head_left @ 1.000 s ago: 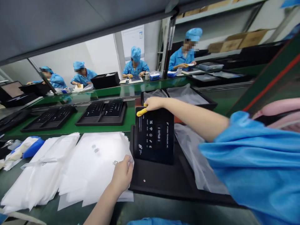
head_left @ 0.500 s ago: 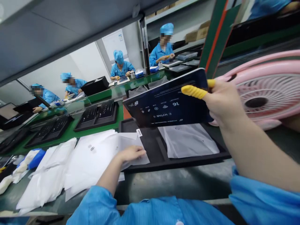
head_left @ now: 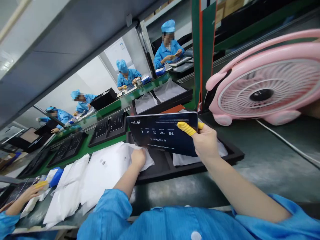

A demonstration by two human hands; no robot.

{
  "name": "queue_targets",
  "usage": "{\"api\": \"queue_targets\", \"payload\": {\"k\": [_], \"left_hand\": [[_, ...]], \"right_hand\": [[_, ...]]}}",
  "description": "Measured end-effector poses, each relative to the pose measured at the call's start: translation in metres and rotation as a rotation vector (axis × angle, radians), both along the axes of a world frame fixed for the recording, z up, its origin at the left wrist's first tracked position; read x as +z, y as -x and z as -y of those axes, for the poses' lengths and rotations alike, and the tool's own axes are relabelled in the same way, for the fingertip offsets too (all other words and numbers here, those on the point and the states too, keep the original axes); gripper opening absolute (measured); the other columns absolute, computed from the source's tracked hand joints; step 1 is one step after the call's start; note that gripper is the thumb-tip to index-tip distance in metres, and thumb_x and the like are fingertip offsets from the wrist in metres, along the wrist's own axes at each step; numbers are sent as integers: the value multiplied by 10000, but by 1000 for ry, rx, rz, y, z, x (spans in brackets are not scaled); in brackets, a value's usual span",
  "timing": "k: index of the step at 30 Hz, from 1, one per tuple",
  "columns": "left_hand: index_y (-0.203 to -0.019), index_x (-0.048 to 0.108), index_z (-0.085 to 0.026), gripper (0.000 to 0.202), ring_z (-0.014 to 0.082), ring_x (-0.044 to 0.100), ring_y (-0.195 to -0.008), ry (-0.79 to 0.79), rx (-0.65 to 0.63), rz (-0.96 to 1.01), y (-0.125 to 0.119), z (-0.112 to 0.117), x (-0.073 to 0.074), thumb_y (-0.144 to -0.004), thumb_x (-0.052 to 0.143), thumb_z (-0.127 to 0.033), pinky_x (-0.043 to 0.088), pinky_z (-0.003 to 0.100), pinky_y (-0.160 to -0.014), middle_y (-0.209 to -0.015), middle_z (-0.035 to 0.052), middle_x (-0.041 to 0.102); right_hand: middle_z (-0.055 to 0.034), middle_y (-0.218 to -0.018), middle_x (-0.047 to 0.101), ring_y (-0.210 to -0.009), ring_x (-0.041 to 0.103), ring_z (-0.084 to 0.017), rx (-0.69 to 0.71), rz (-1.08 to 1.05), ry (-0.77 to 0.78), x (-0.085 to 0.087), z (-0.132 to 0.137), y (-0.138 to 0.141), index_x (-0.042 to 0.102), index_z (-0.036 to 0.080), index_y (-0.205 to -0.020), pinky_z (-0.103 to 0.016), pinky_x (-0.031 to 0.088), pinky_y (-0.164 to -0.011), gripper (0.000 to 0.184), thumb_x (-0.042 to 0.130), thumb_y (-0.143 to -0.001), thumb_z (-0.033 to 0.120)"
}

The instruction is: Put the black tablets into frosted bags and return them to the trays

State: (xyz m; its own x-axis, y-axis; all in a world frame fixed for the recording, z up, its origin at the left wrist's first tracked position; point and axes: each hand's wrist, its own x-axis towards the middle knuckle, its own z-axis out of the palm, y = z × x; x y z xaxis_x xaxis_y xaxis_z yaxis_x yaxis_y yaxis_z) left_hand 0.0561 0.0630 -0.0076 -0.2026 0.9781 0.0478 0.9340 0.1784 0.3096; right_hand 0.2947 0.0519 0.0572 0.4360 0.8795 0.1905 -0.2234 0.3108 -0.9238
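HYTAB tablet (head_left: 162,135) lowered at mid-frame, now nearer the translucent sleeve (head_left: 149,160).
Right hand (head_left: 207,142) pinches its end; left hand (head_left: 138,158) is at the sleeve, grip hidden.

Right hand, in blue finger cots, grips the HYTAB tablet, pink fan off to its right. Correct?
One fix: the finger cots are yellow, not blue, per the head view. The right hand does grip the HYTAB tablet, pink fan off to its right.

a tablet (head_left: 165,135) is hanging over the near tray (head_left: 156,175), with bags (head_left: 103,176) lying left, a fan (head_left: 272,86) standing right, and a far tray (head_left: 175,101) resting behind.
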Motion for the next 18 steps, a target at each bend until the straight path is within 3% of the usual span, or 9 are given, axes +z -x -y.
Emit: {"api": "queue_targets", "payload": {"k": [3,6,10,14,18], "left_hand": [[-870,573,-130,217,272,561,-974,-51,46,77,6,1,3,-836,382,-227,394,376,-838,-941,156,610],[-765,515,-163,214,203,592,-800,-103,89,206,18,6,6,-850,332,-236,438,303,-706,-759,84,595],[-619,368,-200,274,97,447,-479,-150,94,455,38,12,14,-852,314,-335,380,214,-502,-507,-40,405],[-571,303,-201,346,54,321,-448,-348,90,899,49,11,29,-744,479,-444,314,182,-476,-491,-80,305],[-609,322,-200,341,57,335,-487,-554,63,1012,59,7,53,-701,509,-471,321,178,-500,-530,-78,327]], "right_hand": [[5,-624,589,-607,535,-148,6,104,44,-6,6,3,660,147,-766,-285,460,-609,433,716,-549,518],[6,-591,570,-575,502,-137,16,189,85,-7,10,3,656,141,-713,-262,428,-563,440,705,-540,543],[7,-579,574,-577,506,-139,55,229,110,-8,11,9,658,144,-689,-251,425,-552,445,698,-530,558],[3,-603,594,-582,521,-142,117,258,92,-17,11,21,667,149,-712,-254,439,-567,427,693,-549,543],[-2,-578,594,-562,530,-152,230,257,71,-23,17,34,676,157,-686,-264,445,-549,412,693,-547,544]]}}
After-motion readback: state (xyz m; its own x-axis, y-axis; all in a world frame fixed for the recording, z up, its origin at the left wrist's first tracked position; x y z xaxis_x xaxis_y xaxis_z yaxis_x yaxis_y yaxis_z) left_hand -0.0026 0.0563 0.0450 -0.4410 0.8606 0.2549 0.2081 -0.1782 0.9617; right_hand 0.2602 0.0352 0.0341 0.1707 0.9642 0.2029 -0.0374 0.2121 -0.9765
